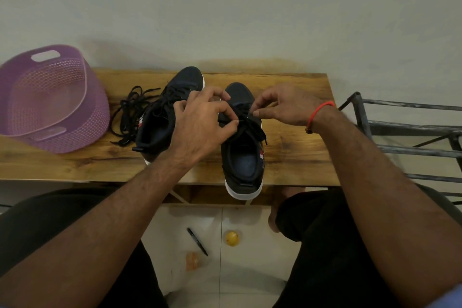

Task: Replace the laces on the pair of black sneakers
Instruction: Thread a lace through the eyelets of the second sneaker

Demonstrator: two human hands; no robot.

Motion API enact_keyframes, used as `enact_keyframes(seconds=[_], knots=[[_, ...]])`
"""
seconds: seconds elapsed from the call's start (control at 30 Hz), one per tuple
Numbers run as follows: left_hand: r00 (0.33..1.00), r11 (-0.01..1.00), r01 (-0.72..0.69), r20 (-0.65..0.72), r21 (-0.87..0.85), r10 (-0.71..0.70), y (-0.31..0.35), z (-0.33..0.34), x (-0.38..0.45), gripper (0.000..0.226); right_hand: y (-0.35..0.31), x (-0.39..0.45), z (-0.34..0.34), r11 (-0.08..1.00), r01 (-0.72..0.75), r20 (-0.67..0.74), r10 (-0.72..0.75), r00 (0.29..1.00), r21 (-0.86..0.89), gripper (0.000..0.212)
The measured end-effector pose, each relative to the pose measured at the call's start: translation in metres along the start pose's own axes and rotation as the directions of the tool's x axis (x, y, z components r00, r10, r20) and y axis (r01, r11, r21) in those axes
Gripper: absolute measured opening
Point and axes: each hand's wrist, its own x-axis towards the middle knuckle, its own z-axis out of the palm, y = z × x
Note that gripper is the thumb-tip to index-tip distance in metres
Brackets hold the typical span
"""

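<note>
Two black sneakers with white soles stand side by side on a wooden bench [300, 152], toes pointing away from me. The left sneaker [160, 122] is partly covered by my left hand [202, 122]. The right sneaker [243, 155] has its heel over the bench's front edge. My left hand pinches a black lace end [226, 121] over the right sneaker's eyelets. My right hand [287, 105] pinches the lace from the other side. A loose heap of black laces [130, 112] lies on the bench left of the left sneaker.
A purple plastic basket [50, 97] sits tipped on the bench's left end. A dark metal rack [412, 137] stands to the right. On the tiled floor below lie a black pen [197, 241], a yellow round object [232, 238] and an orange one [192, 260].
</note>
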Motion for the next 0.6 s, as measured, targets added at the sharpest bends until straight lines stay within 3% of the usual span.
enact_keyframes(seconds=[0.33, 0.6], knots=[[1.000, 0.998, 0.015, 0.009, -0.061, -0.015, -0.0014, -0.0013, 0.0028, 0.011, 0.0027, 0.0027, 0.0019, 1.000, 0.016, 0.014, -0.016, 1.000, -0.013, 0.009], [0.998, 0.998, 0.058, 0.037, -0.011, -0.057, 0.0011, 0.0058, -0.0014, 0.010, -0.0005, 0.0012, 0.0054, 1.000, 0.021, 0.045, -0.020, 0.999, -0.014, 0.010]])
